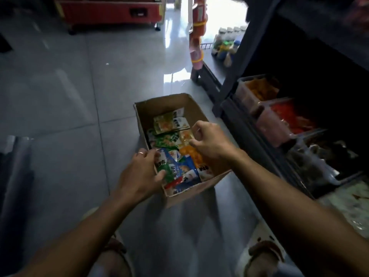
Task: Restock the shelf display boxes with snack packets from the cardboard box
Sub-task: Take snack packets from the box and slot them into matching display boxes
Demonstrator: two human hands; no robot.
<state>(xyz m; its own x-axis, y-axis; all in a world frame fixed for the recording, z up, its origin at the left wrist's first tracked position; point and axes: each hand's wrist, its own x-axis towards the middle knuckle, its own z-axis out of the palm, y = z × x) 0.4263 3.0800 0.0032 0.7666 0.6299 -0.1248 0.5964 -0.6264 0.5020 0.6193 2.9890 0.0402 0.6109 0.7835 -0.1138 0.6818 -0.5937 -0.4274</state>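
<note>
An open cardboard box [165, 105] stands on the tiled floor and holds several snack packets in green, orange and blue. My left hand [140, 172] reaches into its near left corner and grips a green and blue packet [169, 170] between thumb and fingers. My right hand [209, 140] hovers over the box's right side with curled fingers, its fingertips pinching the edge of a pale orange packet [185, 137]. To the right, on a low dark shelf, clear display boxes stand in a row: one with orange packets [257, 90], one with red packets [287, 118].
The dark shelf frame [235, 76] rises just right of the box. More clear bins [323, 162] with dark and pale packets sit nearer on the shelf. Bottles [227, 45] stand beyond the shelf end. A red cabinet [107, 11] is far back. My sandalled feet are at the bottom.
</note>
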